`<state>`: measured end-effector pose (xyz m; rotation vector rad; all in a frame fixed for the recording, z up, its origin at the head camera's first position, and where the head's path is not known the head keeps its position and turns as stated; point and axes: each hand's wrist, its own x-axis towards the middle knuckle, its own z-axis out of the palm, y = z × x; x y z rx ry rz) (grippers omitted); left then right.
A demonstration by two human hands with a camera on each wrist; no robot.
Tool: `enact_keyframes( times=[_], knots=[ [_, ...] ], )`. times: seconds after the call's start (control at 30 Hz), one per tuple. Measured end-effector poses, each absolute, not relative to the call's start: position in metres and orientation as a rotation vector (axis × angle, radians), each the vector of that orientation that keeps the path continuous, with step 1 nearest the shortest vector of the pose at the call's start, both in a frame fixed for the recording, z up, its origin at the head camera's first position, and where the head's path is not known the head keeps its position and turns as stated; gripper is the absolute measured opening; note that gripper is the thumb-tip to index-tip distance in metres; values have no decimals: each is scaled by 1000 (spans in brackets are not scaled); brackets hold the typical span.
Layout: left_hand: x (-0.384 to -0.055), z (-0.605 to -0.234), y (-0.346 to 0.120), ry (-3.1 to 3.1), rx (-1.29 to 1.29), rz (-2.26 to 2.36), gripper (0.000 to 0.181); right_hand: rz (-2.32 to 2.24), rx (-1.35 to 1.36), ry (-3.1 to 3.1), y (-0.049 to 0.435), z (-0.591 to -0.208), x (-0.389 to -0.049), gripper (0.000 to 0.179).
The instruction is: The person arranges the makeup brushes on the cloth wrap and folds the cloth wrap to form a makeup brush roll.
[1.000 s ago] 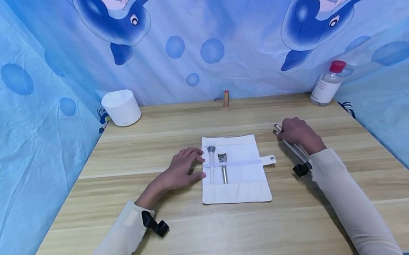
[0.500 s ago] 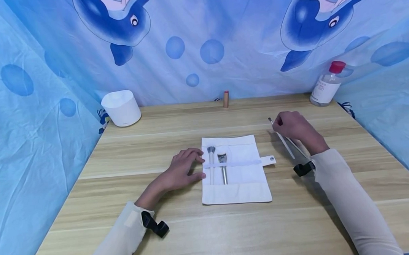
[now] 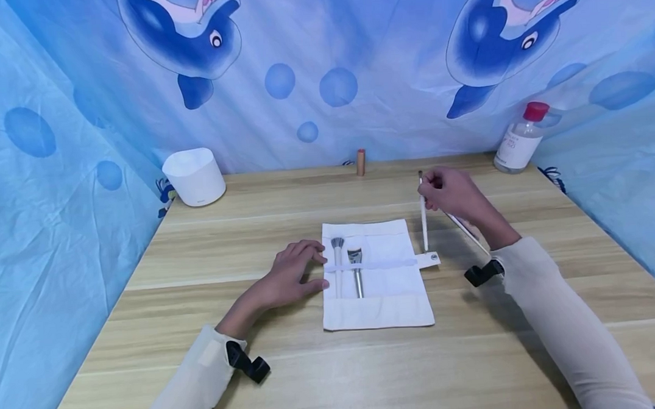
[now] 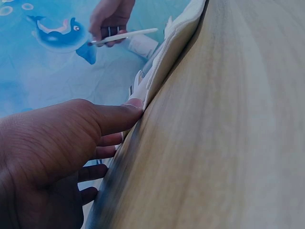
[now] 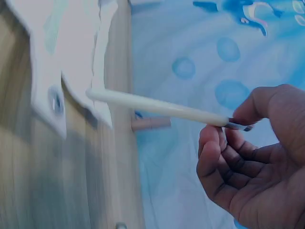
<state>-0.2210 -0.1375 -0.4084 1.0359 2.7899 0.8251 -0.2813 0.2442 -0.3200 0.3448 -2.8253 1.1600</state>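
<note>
In the head view a white fabric brush roll [image 3: 397,287] lies unrolled, its snap tab [image 3: 429,260] pointing right. A fluffy makeup brush [image 3: 337,253] and a broader silver-handled makeup brush [image 3: 358,276] sit under its band. My left hand [image 3: 294,276] rests at the roll's left edge, fingers spread and thumb [image 4: 126,112] touching the border. Above the tab, my right hand [image 3: 453,193] pinches a slim white makeup brush [image 5: 162,107] close to its bristles, handle hanging down. Another thin brush [image 3: 466,229] shows beneath the right hand, partly hidden.
A white cup-like container [image 3: 194,177] stands at the back left of the wooden table [image 3: 291,377]. At the back edge is a small brown tube [image 3: 361,163]. A red-capped clear bottle [image 3: 518,141] occupies the back right corner, before a blue dolphin-print curtain [image 3: 298,41].
My right hand has lifted one slim brush off the pair, moved left and away from me, and swung it near upright. The left hand has stayed put.
</note>
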Motion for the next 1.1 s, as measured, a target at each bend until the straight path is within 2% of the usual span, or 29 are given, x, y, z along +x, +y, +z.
enact_keyframes(
  times=[0.47, 1.1],
  knots=[
    [-223, -409, -138, 2790, 1014, 807, 42, 1703, 497, -2634, 188, -337, -290, 21],
    [-223, -409, -138, 2778, 1014, 823, 43, 1792, 492, -2681, 167, -362, -288, 24]
  ],
)
